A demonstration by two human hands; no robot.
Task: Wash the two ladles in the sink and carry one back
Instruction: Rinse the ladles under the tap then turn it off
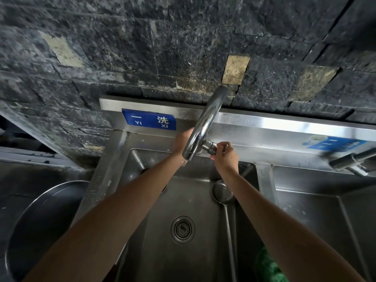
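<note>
Head view: right hand (pixel 223 157) pinching tap handle (pixel 212 148), left hand (pixel 182 142) behind spout (pixel 203 123), grip undeterminable. One ladle (pixel 222 193) lying in sink (pixel 154 220) below right wrist; second unseen, washing unconfirmed, carry-back outstanding

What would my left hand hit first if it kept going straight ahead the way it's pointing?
Probably the steel back panel of the sink, just below the blue label. The left hand sits partly behind the tap spout, so depth is unclear.

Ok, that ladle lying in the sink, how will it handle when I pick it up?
The ladle looks like bare metal: likely stiff, probably slippery in that wet sink. Its long thin handle may let the bowl end swing down.
</note>
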